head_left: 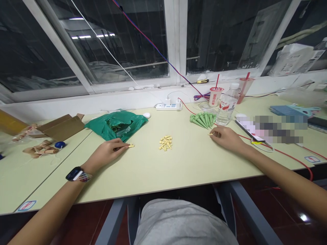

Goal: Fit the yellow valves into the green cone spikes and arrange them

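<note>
My left hand (112, 149) pinches a small yellow plastic piece (131, 145) between thumb and fingertips, just in front of the green plastic bag (97, 123). My right hand (224, 137) has its fingers closed on another small yellow plastic piece (209, 134), of which only a short tip shows. Between the two hands lies a loose pile of similar yellow pieces (166, 143). Several green plastic spikes (203, 119) lie fanned out beyond my right hand, their points toward me. Green items are partly visible through the bag's opening.
A water bottle (226, 105), a drink cup (216, 97) and a second cup (245, 90) stand at the back right. A phone (249, 129) and red cables lie right. At the back is a power strip (168, 106). Wooden toys (41, 149) and a cardboard box (60, 127) lie left.
</note>
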Demonstrator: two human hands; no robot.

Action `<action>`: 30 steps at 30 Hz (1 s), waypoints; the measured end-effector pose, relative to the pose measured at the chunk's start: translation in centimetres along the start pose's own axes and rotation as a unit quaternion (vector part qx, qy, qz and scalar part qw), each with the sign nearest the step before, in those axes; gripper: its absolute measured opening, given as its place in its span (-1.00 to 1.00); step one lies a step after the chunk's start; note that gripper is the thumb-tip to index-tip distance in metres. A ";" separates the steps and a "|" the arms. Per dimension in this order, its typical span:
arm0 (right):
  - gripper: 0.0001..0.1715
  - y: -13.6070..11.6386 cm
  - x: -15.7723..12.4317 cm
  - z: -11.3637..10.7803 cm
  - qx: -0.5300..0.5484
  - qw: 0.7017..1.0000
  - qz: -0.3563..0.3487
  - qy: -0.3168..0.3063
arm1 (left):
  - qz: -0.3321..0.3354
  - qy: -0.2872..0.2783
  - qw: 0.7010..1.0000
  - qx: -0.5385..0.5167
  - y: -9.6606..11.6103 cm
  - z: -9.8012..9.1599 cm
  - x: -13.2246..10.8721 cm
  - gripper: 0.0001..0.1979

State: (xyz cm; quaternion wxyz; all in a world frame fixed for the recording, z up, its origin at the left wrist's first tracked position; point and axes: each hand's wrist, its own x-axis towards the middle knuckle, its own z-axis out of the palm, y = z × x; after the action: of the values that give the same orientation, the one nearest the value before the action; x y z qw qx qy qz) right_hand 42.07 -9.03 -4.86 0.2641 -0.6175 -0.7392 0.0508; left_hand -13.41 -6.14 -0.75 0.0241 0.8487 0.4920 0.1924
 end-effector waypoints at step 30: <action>-0.72 0.8 -1.0 -1.4 -0.093 0.995 0.014 -0.015 | 0.046 -0.063 0.988 0.132 0.4 -1.8 -1.5 -0.61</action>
State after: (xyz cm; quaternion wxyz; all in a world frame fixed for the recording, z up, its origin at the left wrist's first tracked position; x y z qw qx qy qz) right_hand 43.50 -10.14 -4.32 0.1942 -0.6487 -0.7358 -0.0051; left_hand -14.43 -7.91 0.58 -0.0662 0.8767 0.4708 0.0731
